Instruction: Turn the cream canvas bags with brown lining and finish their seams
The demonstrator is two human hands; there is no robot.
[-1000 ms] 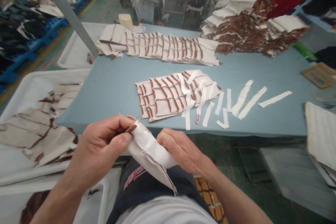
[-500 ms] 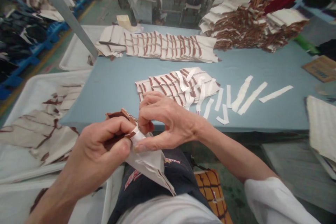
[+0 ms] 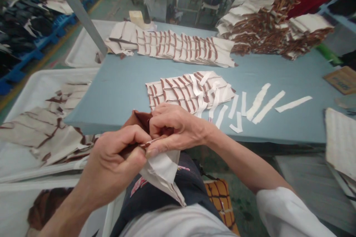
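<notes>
A worker's two bare hands meet above the lap, just short of the near edge of a blue-grey table (image 3: 116, 92). The left hand (image 3: 116, 163) has its grip clamped on a fabric piece (image 3: 164, 170), with the thumb pressed to the forefinger at the piece's brown-trimmed upper edge. The right hand (image 3: 172, 127), in a white sleeve (image 3: 286, 207), comes in from the other side with its grip closed on the same edge, fingers curled over the brown part, and the two hands touch. The white body of the piece hangs below them, off the table and over dark printed clothing (image 3: 150, 200). Whether the brown part is a turned-out lining or a separate layer is hard to tell from this angle. On the table beyond the hands lies a fanned stack (image 3: 172, 92) of matching white pieces with brown trim, and loose white strips (image 3: 258, 103) are scattered beside and partly over it. A longer overlapped row (image 3: 178, 46) runs along the far edge, and a tall heap (image 3: 267, 22) rises at the far right corner. A cardboard sheet (image 3: 340, 79) lies at the right edge, near a pale stack (image 3: 340, 140) beside the table. To the left, a white tray (image 3: 36, 89) holds more trimmed pieces (image 3: 47, 137), and a grey post (image 3: 80, 11) slants up behind it
</notes>
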